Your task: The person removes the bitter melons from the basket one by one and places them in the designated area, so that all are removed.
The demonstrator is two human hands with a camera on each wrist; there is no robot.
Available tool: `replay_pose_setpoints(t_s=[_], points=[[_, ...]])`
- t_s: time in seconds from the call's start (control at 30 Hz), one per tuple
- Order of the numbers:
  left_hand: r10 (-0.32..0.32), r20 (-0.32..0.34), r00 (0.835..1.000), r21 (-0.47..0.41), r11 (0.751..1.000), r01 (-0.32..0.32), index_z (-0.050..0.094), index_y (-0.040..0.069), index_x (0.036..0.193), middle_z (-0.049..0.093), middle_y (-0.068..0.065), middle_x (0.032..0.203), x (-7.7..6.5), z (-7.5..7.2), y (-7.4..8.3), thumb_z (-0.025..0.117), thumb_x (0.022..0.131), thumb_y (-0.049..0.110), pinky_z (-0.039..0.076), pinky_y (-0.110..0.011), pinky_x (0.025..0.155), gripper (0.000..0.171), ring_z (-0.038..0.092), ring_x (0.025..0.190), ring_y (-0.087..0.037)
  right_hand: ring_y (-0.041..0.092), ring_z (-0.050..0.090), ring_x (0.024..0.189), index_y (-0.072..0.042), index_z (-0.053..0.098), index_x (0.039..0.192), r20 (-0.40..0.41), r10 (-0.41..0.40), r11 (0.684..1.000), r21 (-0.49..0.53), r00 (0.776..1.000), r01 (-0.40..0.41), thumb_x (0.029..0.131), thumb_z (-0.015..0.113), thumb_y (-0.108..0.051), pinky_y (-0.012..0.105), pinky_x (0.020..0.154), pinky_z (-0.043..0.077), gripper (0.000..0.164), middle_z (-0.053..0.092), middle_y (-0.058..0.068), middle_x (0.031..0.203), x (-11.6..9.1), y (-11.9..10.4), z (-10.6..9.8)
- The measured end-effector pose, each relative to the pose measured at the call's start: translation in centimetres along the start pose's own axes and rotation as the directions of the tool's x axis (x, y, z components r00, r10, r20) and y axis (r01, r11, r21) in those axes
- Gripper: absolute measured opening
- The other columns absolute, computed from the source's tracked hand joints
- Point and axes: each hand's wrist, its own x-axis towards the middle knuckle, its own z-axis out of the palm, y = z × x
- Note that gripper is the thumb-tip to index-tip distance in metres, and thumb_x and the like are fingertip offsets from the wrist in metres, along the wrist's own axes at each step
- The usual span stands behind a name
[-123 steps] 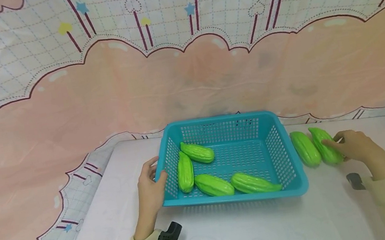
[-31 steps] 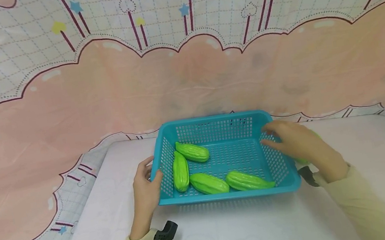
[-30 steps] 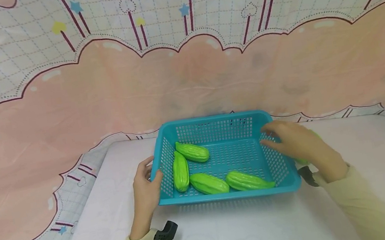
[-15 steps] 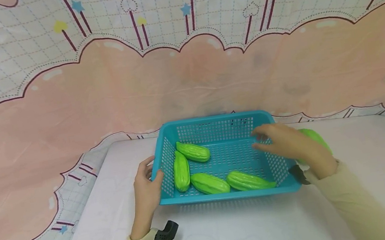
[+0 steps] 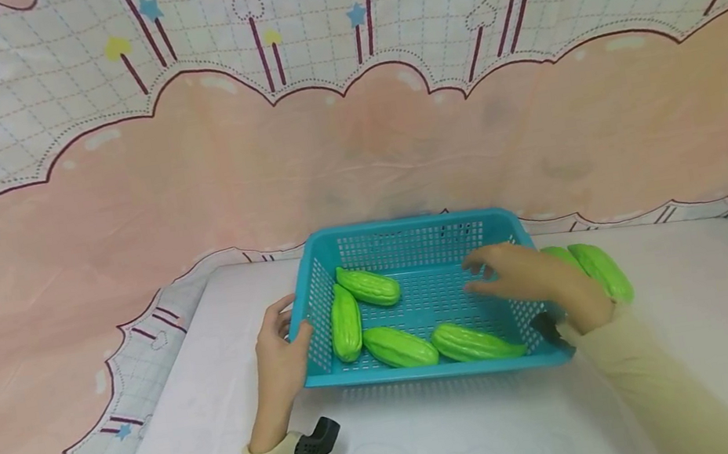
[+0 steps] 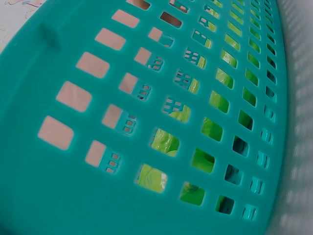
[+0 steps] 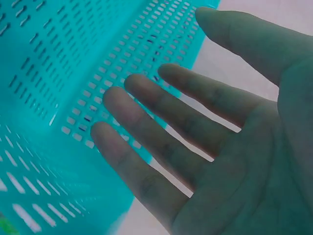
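Note:
My left hand (image 5: 281, 359) grips the left rim of a turquoise perforated plastic basket (image 5: 430, 374), thumb at the rim and fingers around the outside. In the left wrist view, the basket's wall (image 6: 73, 191) fills the picture, with green showing through its holes. Several bright green ribbed gourds lie inside, including one at the back left (image 5: 370, 287) and one at the front right (image 5: 475, 342). My right hand (image 5: 525, 273) reaches over the basket's right side. The right wrist view shows its fingers (image 7: 146, 110) spread and relaxed, holding nothing.
Two more green gourds (image 5: 602, 273) lie side by side on the white table (image 5: 400, 451), right of the basket and partly behind my right forearm. A pink patterned cloth (image 5: 353, 157) hangs behind the table.
My right hand has left the outermost gourd on the right and moved left over the basket, coming further in during the last second. The left hand keeps its grip on the rim.

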Motion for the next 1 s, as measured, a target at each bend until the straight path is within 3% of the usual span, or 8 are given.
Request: replay_pose_setpoints(t_s=[0.23, 1.0], points=[[0.004, -0.004, 1.000, 0.003, 1.000, -0.004, 0.047, 0.004, 0.143, 0.062, -0.022, 0.124, 0.1, 0.1, 0.1, 0.053, 0.095, 0.004, 0.049, -0.047, 0.090, 0.048, 0.060, 0.113, -0.032, 0.036, 0.064, 0.109, 0.004, 0.058, 0.130, 0.052, 0.009, 1.000, 0.021, 0.999, -0.011, 0.097, 0.062, -0.027, 0.048, 0.091, 0.053, 0.046, 0.066, 0.019, 0.121, 0.5, -0.2, 0.7], [0.012, -0.007, 1.000, 0.011, 1.000, -0.012, 0.047, 0.004, 0.143, 0.063, -0.023, 0.124, 0.0, 0.0, 0.0, 0.054, 0.095, 0.005, 0.048, -0.050, 0.093, 0.048, 0.060, 0.115, -0.034, 0.025, 0.067, 0.102, 0.002, 0.062, 0.127, 0.195, -0.036, 0.997, 0.071, 0.980, 0.023, 0.091, 0.071, -0.031, 0.036, 0.083, 0.056, 0.049, 0.069, 0.014, 0.115, 1.8, -0.4, 2.4]])
